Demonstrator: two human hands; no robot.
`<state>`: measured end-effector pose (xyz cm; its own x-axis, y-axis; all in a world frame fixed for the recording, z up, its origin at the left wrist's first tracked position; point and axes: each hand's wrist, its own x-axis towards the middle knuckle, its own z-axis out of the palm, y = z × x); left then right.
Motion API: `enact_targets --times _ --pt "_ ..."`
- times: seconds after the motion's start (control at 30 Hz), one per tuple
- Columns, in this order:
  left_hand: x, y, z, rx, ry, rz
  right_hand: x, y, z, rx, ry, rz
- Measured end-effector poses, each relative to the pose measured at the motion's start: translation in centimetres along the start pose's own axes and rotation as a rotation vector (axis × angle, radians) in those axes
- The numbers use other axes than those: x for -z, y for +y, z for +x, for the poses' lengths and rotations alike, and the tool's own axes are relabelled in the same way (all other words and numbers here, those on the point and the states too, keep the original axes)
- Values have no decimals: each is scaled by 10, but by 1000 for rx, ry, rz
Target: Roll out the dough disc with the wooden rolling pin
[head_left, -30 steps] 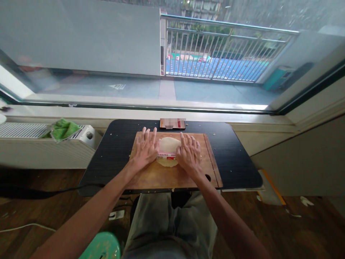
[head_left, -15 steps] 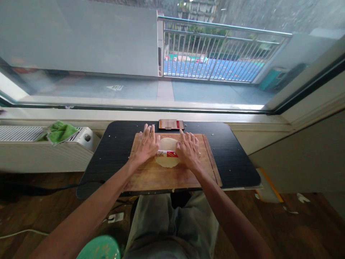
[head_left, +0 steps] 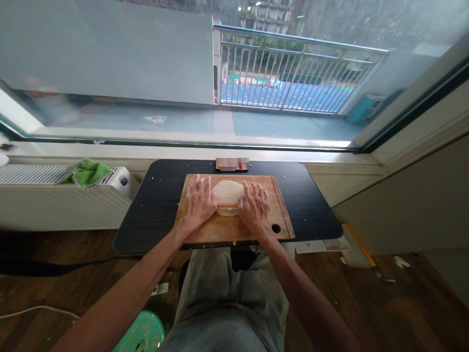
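A flat round of pale dough (head_left: 227,189) lies on a wooden cutting board (head_left: 208,233). Across its near part runs a rolling pin (head_left: 227,206) with printed lettering along it. My left hand (head_left: 200,199) rests its palm over the pin's left end, fingers stretched forward over the board and spread a little. Over the right end lies my right hand (head_left: 254,204), its fingers likewise extended and apart. Both hands press from above rather than wrapping round, and they hide the pin's ends.
The board sits on a black table (head_left: 142,215) sprinkled with small crumbs. Behind it lies a phone (head_left: 232,165) near the window sill. A green cloth (head_left: 90,172) drapes over the radiator (head_left: 54,205) at left. Below stands a green stool (head_left: 146,325).
The rolling pin has turned, showing different lettering, and sits nearer the dough's near edge. Both hands have moved with it. The view has shifted slightly, revealing the board's hole.
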<state>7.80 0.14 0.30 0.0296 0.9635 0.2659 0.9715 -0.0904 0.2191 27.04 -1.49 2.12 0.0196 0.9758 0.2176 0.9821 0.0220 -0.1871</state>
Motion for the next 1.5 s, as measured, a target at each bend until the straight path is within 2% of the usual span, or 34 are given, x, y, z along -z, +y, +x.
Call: enact_targets --times 0.13,0.3,0.53,0.67,0.83,0.97,1.1,1.17,1.27,1.37,1.5 --pt "3 2 20 15 6 -8 -1 1 20 15 4 -9" --pt "2 2 51 4 75 -59 -4 3 55 12 -2 16" --pt "-14 -3 107 -122 173 -144 -15 6 108 9 10 9" --pt "-21 -5 121 -173 157 -135 -20 6 119 10 17 -9" --pt "-17 -4 104 -97 91 -80 -20 8 104 -43 9 84" --pt "-11 2 76 29 32 -21 -16 7 75 -83 -43 98" --pt "-8 6 42 61 -18 22 -13 5 41 -62 -49 22" --pt "-7 4 27 49 -40 40 -12 9 28 -21 -51 -6" --pt "-2 -4 12 -15 -61 52 -7 22 17 119 -31 -20" --pt "6 -12 8 -69 -66 64 -2 38 14 245 27 -47" --pt "14 -12 11 -78 -42 94 0 47 14 266 84 -70"
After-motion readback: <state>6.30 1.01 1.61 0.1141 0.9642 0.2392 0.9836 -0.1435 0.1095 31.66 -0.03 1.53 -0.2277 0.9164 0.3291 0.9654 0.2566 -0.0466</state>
